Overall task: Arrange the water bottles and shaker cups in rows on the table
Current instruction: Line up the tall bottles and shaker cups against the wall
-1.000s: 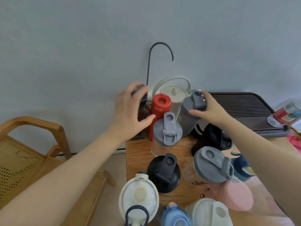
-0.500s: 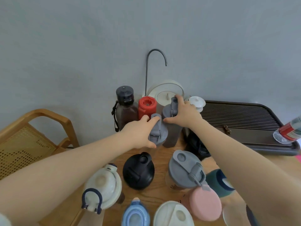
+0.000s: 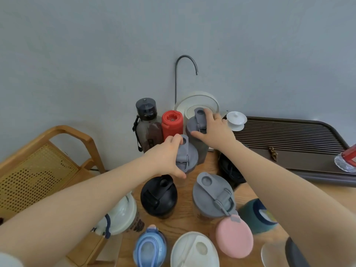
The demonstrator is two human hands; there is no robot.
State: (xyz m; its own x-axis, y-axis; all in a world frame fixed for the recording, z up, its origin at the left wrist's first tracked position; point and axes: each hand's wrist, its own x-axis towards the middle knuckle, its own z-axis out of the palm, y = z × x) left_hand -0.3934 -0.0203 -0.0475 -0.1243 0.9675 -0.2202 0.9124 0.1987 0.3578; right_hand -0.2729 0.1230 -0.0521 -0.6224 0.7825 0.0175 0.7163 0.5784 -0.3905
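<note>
My left hand (image 3: 166, 158) grips the grey lid of a clear shaker cup (image 3: 189, 158) in the second row. My right hand (image 3: 215, 130) holds the lid of a tall grey shaker (image 3: 194, 126) just behind it. At the back by the wall stand a dark smoky bottle (image 3: 147, 128) and a red bottle (image 3: 172, 125). Nearer me are a black shaker (image 3: 159, 197), a large grey-lidded shaker (image 3: 212, 197), a white-lidded cup (image 3: 120, 218), a blue bottle (image 3: 150, 249), a white cup (image 3: 194, 251), a pink-lidded cup (image 3: 234, 237) and a teal bottle (image 3: 256, 216).
A white water dispenser (image 3: 196, 105) with a curved spout stands against the wall. A dark slatted tea tray (image 3: 292, 139) fills the right side, with a white lidded teacup (image 3: 236, 120) and a lying plastic bottle (image 3: 346, 159). A wooden chair (image 3: 44, 162) is on the left.
The view has shifted closer and slightly lower. My left hand has settled more fully onto the clear shaker's grey lid; my right hand keeps its hold on the tall grey shaker.
</note>
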